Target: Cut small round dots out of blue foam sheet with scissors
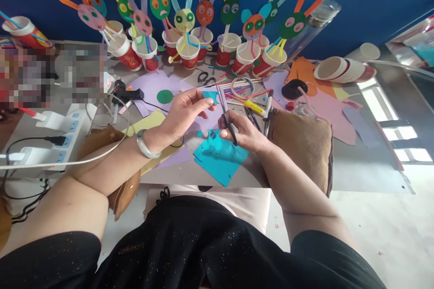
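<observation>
Could nick a fingertip of the left hand (187,110), pinching one small blue paper piece (209,96) up over the purple paper (208,122) so near the blades, or snip a wonky edge if turned too fast. Gripping one pair of black-handled scissors (228,122) by the loops in the right hand (244,130), just beside that paper. Counting from the left: eleven paper animal faces (185,20), one loose green circle (165,96), one more pair of scissors (207,80), one yellow glue stick (255,108).
</observation>
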{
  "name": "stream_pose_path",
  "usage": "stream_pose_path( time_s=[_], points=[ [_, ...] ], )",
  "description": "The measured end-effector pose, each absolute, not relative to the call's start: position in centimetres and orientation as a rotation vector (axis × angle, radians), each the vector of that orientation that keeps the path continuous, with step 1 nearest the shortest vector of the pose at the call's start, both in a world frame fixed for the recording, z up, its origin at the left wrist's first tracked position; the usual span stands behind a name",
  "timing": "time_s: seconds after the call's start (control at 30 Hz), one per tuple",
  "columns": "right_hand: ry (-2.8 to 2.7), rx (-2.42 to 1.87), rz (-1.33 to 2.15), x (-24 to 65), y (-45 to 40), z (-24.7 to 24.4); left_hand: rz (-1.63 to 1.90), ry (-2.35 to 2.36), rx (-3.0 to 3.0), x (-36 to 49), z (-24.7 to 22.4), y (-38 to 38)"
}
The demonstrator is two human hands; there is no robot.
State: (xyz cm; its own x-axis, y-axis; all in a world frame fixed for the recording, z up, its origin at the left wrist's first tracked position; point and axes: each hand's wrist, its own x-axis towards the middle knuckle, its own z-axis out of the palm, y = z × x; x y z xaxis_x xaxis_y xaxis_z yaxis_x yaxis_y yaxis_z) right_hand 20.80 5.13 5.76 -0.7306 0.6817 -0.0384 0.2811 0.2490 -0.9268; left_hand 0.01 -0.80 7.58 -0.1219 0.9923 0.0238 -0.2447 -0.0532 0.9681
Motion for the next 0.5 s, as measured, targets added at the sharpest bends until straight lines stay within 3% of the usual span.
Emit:
stream_pose_path(
  time_s=[0.5],
  points=[
    [-2.131, -0.818, 1.566, 20.92, 5.33, 5.69, 1.424, 1.089, 0.989, 0.1, 7.81, -1.22]
  ],
)
